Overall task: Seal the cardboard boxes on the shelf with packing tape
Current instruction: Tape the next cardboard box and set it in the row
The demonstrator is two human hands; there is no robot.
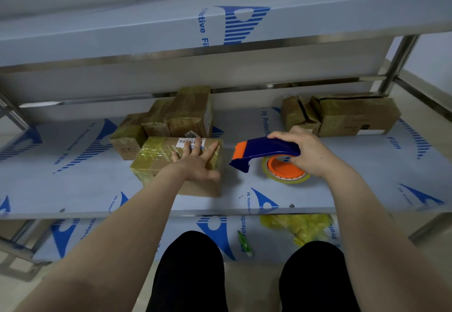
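A cardboard box [156, 162] wrapped in yellowish tape, with a barcode label, lies on the middle shelf [73, 184]. My left hand [198, 162] rests flat on its top with the fingers spread. Just to the right of the box, my right hand [308, 152] grips the handle of a blue and orange tape dispenser [264, 151]. Its tape roll [286, 170] sits under the hand, and its orange front end points toward the box, a short gap away.
Several taped boxes [171, 118] are stacked behind the near box. More boxes [342, 113] stand at the back right. An upper shelf [146, 28] overhangs. On the lower shelf lie a green cutter [245, 243] and crumpled yellow tape [300, 226]. My knees are below.
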